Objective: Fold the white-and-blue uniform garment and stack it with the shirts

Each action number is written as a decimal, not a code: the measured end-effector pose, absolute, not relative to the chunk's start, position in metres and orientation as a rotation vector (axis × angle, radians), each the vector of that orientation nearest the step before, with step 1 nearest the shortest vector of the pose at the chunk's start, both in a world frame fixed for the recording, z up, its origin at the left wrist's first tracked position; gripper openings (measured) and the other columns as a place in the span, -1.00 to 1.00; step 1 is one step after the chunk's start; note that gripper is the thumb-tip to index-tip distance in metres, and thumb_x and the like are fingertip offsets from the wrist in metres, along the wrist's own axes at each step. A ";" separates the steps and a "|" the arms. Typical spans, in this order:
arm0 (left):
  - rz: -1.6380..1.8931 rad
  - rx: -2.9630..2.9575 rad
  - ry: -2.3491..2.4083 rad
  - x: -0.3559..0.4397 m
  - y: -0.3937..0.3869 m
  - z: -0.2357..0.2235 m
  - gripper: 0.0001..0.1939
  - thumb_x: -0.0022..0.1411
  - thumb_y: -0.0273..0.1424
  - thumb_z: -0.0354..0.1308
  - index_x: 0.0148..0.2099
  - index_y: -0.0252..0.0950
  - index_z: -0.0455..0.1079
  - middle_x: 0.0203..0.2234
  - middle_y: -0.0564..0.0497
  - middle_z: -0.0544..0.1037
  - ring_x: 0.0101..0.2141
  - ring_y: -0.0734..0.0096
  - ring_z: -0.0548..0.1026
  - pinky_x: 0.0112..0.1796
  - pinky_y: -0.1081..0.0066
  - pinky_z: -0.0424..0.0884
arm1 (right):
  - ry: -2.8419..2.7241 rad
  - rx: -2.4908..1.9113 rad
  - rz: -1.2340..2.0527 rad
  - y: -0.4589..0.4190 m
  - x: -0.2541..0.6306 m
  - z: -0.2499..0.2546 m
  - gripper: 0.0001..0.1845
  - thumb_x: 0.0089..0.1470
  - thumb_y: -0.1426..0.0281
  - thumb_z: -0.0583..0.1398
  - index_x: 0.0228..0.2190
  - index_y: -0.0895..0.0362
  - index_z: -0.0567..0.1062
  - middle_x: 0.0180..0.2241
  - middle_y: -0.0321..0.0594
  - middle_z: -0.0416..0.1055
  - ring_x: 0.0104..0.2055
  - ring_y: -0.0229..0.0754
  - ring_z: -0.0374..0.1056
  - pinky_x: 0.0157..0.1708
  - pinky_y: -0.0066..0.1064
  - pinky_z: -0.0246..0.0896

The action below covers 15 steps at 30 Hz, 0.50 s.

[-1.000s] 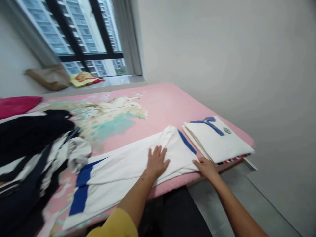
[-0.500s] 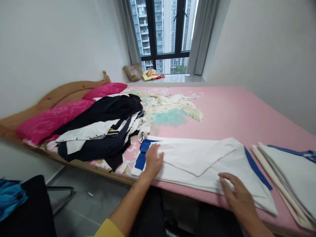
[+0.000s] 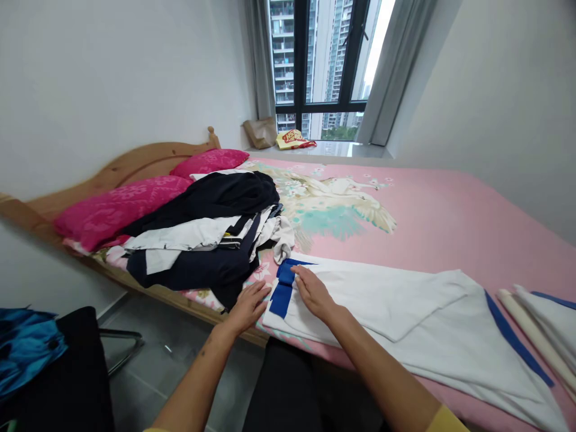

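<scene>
A white shirt (image 3: 387, 294) with blue trim lies folded lengthwise along the near edge of the bed, its blue collar part at the left end. My right hand (image 3: 314, 292) rests over that left end, fingers stretched out, close to the blue trim. Just left of the shirt's end is my left hand (image 3: 246, 307), palm down with fingers extended, beside the shirt's edge. Neither hand grips anything. Whether the right fingertips press on the cloth I cannot tell.
A heap of dark and white clothes (image 3: 202, 240) lies on the bed's left, against pink pillows (image 3: 121, 207). Folded white and cream clothes (image 3: 540, 327) lie at the far right. A black chair (image 3: 81, 366) with blue cloth (image 3: 27, 351) stands at the lower left.
My right hand has moved left from the shirt's middle-right part to its blue end. My left hand has shifted left off the shirt. The view has turned left.
</scene>
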<state>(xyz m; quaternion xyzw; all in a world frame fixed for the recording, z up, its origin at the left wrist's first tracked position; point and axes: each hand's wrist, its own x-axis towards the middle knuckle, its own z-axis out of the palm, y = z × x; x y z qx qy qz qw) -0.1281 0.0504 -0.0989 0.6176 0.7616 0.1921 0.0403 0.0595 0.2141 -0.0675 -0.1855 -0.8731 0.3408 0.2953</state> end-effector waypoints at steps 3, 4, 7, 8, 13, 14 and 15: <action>0.348 1.901 2.390 -0.128 0.050 -0.090 -0.47 0.22 -0.25 -0.01 0.24 -0.14 0.20 0.24 -0.07 0.18 0.23 0.20 0.12 0.19 0.11 0.01 | -2.275 -0.619 0.977 0.222 0.050 -0.100 -0.53 0.22 0.27 -0.09 0.06 0.16 0.35 0.07 -0.06 0.32 0.15 -0.08 0.20 0.18 -0.05 0.08; 0.299 1.893 2.420 -0.125 0.053 -0.089 -0.43 0.21 -0.24 0.02 0.26 -0.12 0.16 0.25 -0.08 0.16 0.24 0.18 0.10 0.19 0.09 -0.02 | -2.256 -0.645 0.981 0.223 0.050 -0.109 -0.53 0.22 0.28 -0.09 0.07 0.15 0.34 0.07 -0.07 0.32 0.15 -0.08 0.20 0.18 -0.05 0.08; 0.233 1.840 2.555 -0.114 0.065 -0.091 -0.41 0.20 -0.30 0.04 0.28 -0.11 0.13 0.26 -0.09 0.13 0.25 0.18 0.07 0.19 0.10 -0.02 | -2.218 -0.668 0.973 0.221 0.050 -0.124 -0.53 0.22 0.28 -0.08 0.08 0.13 0.34 0.09 -0.08 0.30 0.17 -0.09 0.17 0.21 -0.06 0.02; 0.222 1.793 2.622 -0.110 0.070 -0.093 -0.43 0.21 -0.34 0.01 0.28 -0.12 0.14 0.26 -0.10 0.13 0.25 0.18 0.07 0.19 0.09 -0.02 | -2.210 -0.672 0.980 0.220 0.050 -0.125 -0.53 0.22 0.28 -0.08 0.08 0.14 0.34 0.10 -0.08 0.29 0.17 -0.09 0.17 0.21 -0.08 0.02; 0.323 1.539 2.719 -0.089 0.101 -0.109 -0.49 0.24 -0.44 -0.06 0.24 -0.28 0.21 0.25 -0.24 0.12 0.25 0.02 0.06 0.17 -0.06 -0.03 | -2.139 -0.677 1.074 0.221 0.048 -0.120 -0.54 0.23 0.27 -0.07 0.07 0.14 0.34 0.08 -0.09 0.30 0.13 -0.13 0.20 0.20 -0.16 0.04; 0.416 1.535 2.674 -0.084 0.108 -0.113 -0.50 0.23 -0.45 -0.05 0.23 -0.33 0.23 0.24 -0.26 0.14 0.24 0.01 0.07 0.18 -0.05 -0.04 | -2.120 -0.681 1.097 0.221 0.048 -0.119 -0.55 0.23 0.26 -0.07 0.07 0.14 0.34 0.07 -0.10 0.31 0.13 -0.14 0.20 0.19 -0.17 0.05; 0.510 1.537 2.631 -0.078 0.116 -0.116 -0.51 0.23 -0.47 -0.05 0.21 -0.37 0.24 0.23 -0.28 0.17 0.24 0.01 0.08 0.19 -0.02 -0.03 | -2.101 -0.684 1.119 0.222 0.048 -0.119 -0.55 0.22 0.26 -0.06 0.06 0.14 0.35 0.07 -0.10 0.31 0.12 -0.14 0.21 0.19 -0.17 0.05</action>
